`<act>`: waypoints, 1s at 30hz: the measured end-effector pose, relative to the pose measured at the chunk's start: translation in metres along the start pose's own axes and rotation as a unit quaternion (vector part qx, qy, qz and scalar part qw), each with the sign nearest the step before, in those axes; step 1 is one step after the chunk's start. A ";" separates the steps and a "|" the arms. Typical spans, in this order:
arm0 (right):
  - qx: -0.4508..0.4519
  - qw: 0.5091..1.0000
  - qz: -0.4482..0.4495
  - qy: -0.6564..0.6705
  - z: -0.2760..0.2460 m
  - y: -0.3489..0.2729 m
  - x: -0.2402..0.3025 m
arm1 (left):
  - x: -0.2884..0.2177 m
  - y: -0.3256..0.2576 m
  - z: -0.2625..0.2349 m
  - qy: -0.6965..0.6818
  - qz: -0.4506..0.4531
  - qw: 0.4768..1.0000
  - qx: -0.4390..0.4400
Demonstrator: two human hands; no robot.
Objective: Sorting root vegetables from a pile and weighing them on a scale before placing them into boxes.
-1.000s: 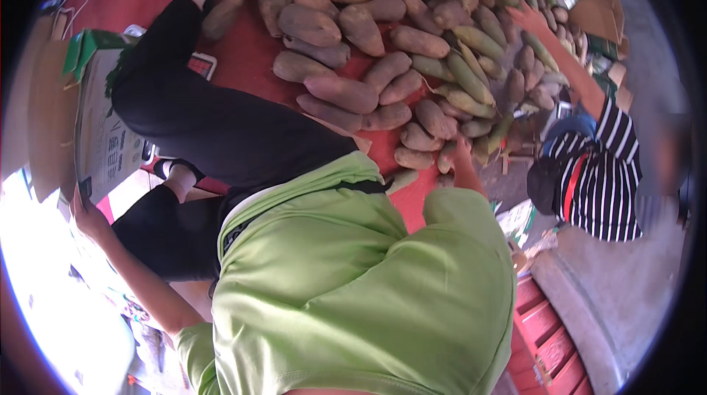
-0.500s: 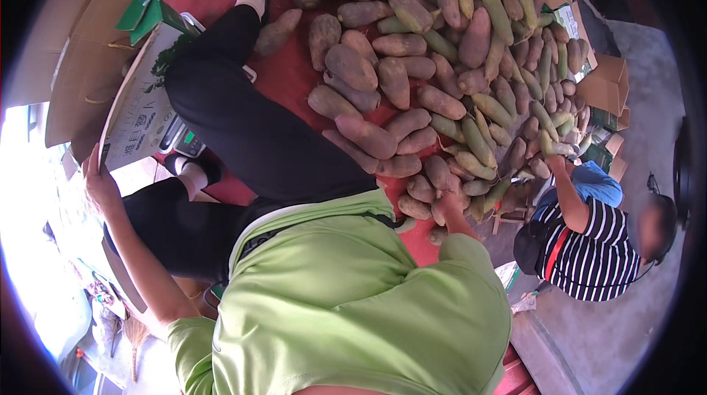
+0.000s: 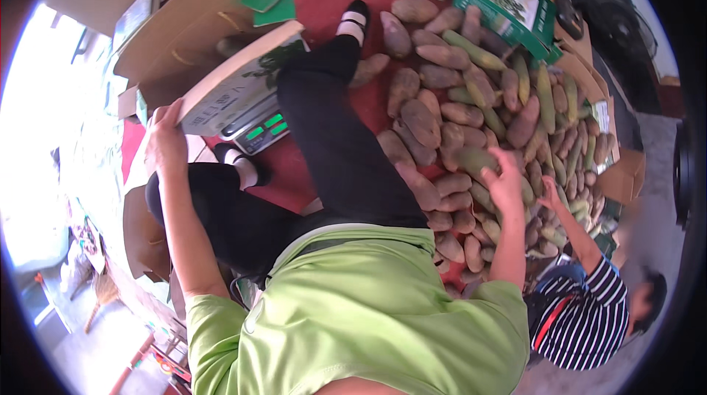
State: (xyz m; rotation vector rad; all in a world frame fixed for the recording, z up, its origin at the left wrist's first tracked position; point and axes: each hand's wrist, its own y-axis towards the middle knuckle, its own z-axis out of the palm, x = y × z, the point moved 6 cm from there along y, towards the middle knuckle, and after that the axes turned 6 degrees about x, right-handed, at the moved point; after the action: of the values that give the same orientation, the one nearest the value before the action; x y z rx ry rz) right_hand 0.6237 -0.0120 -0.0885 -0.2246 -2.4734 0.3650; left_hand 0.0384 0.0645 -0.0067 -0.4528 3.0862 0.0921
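Observation:
At the left, my left hand [image 3: 166,137] grips the edge of a printed cardboard carton [image 3: 221,96] standing tilted beside my knee. Partly under the carton is a digital scale [image 3: 264,134] with lit green displays. Over the pile on the right, my right hand [image 3: 504,180] has its thumb and fingers around the end of a green oblong vegetable [image 3: 470,161]; the grip is slightly blurred. Beneath and around it lie many brown and green oblong vegetables [image 3: 420,124], like large tubers or gourds; their exact kind I cannot tell.
A co-worker in a striped shirt [image 3: 589,321] reaches into the pile from the right, with a hand [image 3: 549,194] close to mine. Green and white cartons [image 3: 504,1] stand behind the pile, and an open brown box [image 3: 622,176] at its right. My legs [image 3: 346,137] extend over the red floor covering.
The view has shifted left. My right hand has risen from the pile's near edge to its middle and now holds a green vegetable. My left hand stays on the carton.

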 end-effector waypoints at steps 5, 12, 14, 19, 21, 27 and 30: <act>-0.072 0.942 -0.226 0.236 -0.046 0.062 0.142 | 0.001 -0.006 -0.008 0.011 -0.009 1.000 -0.001; -0.007 0.828 -0.411 0.382 -0.003 0.115 0.326 | 0.005 -0.002 -0.003 -0.009 0.022 1.000 -0.006; -0.027 0.847 -0.417 0.329 0.037 0.126 0.365 | 0.018 -0.002 0.001 0.011 0.036 0.999 0.008; -0.067 0.839 -0.405 0.356 0.078 0.130 0.345 | 0.012 0.006 0.006 0.033 0.009 0.999 0.015; -0.092 0.849 -0.366 0.369 0.073 0.128 0.303 | 0.013 0.006 0.008 0.019 0.026 0.999 0.006; -0.066 0.956 -0.119 0.259 0.077 0.135 0.120 | 0.015 0.005 0.008 0.005 0.035 0.999 -0.001; -0.079 0.973 -0.016 0.215 0.093 0.131 0.019 | 0.009 0.005 0.005 0.011 0.040 0.999 -0.004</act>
State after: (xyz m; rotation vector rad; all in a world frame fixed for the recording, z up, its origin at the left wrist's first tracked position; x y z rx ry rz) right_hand 0.5616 0.0976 -0.1903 -0.2960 -2.0737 0.0915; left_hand 0.0286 0.0672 -0.0119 -0.3315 3.1272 0.1013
